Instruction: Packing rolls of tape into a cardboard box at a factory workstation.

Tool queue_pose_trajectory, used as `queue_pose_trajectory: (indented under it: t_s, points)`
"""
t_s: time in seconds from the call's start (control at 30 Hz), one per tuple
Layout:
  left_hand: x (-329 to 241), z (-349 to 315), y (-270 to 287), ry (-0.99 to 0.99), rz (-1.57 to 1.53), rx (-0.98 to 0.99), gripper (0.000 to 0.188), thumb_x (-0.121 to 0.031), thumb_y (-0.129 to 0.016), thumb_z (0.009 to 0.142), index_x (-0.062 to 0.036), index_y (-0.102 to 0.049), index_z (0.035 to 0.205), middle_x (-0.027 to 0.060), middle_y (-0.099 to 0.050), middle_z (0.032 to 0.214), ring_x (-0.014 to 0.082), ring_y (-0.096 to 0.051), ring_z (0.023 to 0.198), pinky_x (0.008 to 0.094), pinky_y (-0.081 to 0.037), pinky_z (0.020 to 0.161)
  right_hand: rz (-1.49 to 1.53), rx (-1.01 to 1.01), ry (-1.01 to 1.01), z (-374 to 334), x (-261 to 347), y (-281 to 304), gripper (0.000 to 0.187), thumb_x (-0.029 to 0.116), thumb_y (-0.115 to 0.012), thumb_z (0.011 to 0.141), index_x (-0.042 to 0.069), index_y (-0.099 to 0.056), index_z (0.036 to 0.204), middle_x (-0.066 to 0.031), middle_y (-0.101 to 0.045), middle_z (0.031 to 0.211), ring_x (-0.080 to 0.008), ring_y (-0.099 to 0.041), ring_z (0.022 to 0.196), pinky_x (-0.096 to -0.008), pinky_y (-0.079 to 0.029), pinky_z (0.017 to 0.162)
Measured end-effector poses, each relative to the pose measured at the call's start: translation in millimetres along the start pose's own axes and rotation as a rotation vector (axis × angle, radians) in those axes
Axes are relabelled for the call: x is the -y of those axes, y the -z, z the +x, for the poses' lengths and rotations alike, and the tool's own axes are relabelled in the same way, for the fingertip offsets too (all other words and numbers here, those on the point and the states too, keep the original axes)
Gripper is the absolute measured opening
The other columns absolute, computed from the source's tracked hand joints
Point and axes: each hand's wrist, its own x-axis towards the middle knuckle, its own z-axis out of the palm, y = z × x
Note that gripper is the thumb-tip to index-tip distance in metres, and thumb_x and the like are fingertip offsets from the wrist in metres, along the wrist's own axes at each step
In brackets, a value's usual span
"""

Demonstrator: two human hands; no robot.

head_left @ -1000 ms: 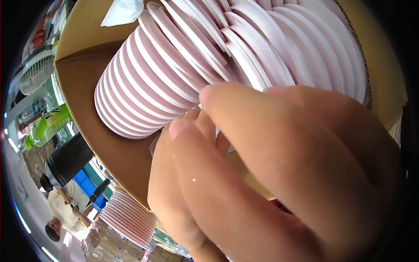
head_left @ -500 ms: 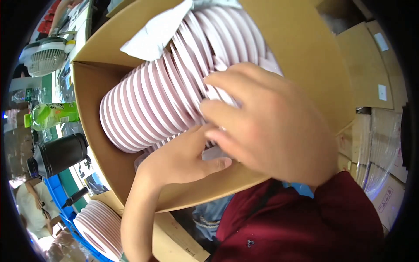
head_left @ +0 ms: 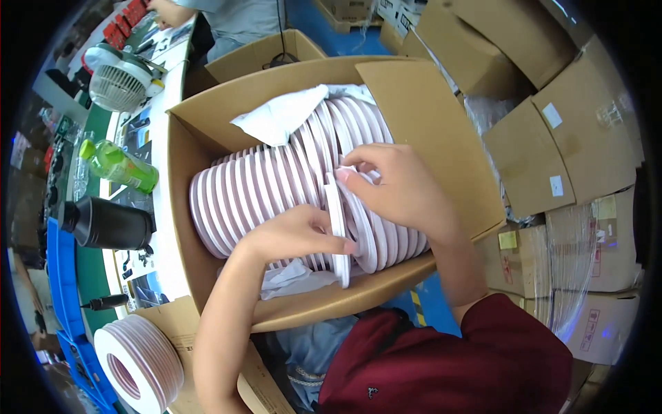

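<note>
Pinkish-white disc (head_left: 335, 210) now tipped out from row of discs (head_left: 241, 193) in cardboard box (head_left: 345, 303), singled out. Left hand (head_left: 289, 231): grip pinches it. Right hand (head_left: 400, 186): fingers curled at top, hold unclear.

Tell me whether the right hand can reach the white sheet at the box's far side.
Probably yes: only stacked discs lie between the right hand and the white sheet, which lies largely uncovered.

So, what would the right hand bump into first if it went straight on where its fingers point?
Probably the white disc at the left hand. It looks very near the right hand, maybe touching; depth is unclear.
</note>
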Motion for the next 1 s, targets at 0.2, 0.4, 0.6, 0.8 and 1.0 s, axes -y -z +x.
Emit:
queue_pose_trajectory:
  t_s: [0.2,0.4,0.6,0.8,1.0]
  points:
    - [-23.9,-44.9,20.3,-0.371,-0.261,-0.236,0.038,-0.036,-0.073,0.084,0.0014,-0.072,0.085,0.0019,-0.065,0.073,0.0074,-0.055,0.070,0.0238,-0.044,0.065,0.216,0.283,-0.330,2.4,8.2,10.7,0.042,0.035,-0.056,0.098,-0.004,-0.069,0.103,-0.0130,-0.071,0.090,-0.0204,-0.069,0.089,-0.0348,-0.054,0.076]
    - [-63.6,-35.2,9.3,-0.610,0.348,-0.453,0.034,-0.031,-0.079,0.076,0.0015,-0.069,0.081,0.0103,-0.065,0.066,0.0186,-0.062,0.060,0.0310,-0.048,0.058,1.235,0.278,-0.065,1.8,-10.8,-14.6,0.054,0.042,-0.046,0.102,-0.004,-0.055,0.128,-0.0103,-0.062,0.115,-0.0176,-0.060,0.105,-0.0326,-0.047,0.095]
    - [-48.4,-16.9,-1.1,-0.655,0.633,-0.630,0.046,-0.036,-0.080,0.071,0.0065,-0.067,0.081,0.0216,-0.065,0.093,0.0376,-0.065,0.086,0.0427,-0.052,0.078,1.145,0.135,-0.031,5.8,-7.3,-9.9,0.045,0.024,-0.056,0.097,-0.008,-0.054,0.129,-0.0129,-0.062,0.118,-0.0170,-0.061,0.107,-0.0311,-0.048,0.095]
    - [-40.4,-24.0,10.3,-0.640,0.575,-0.600,0.036,-0.024,-0.081,0.075,0.0036,-0.069,0.095,0.0173,-0.066,0.091,0.0272,-0.064,0.084,0.0365,-0.052,0.076,1.166,0.032,-0.039,10.5,-18.8,-14.7,0.043,0.020,-0.061,0.093,-0.011,-0.059,0.122,-0.0148,-0.065,0.116,-0.0170,-0.062,0.103,-0.0300,-0.050,0.092]
    - [-19.6,-17.0,37.8,-0.542,0.146,-0.580,0.034,-0.020,-0.069,0.088,0.0047,-0.065,0.112,0.0153,-0.069,0.106,0.0204,-0.064,0.091,0.0336,-0.049,0.087,1.213,-0.081,-0.081,13.5,-33.8,-10.5,0.049,0.023,-0.054,0.093,-0.013,-0.055,0.126,-0.0215,-0.059,0.130,-0.0270,-0.056,0.123,-0.0394,-0.044,0.106]
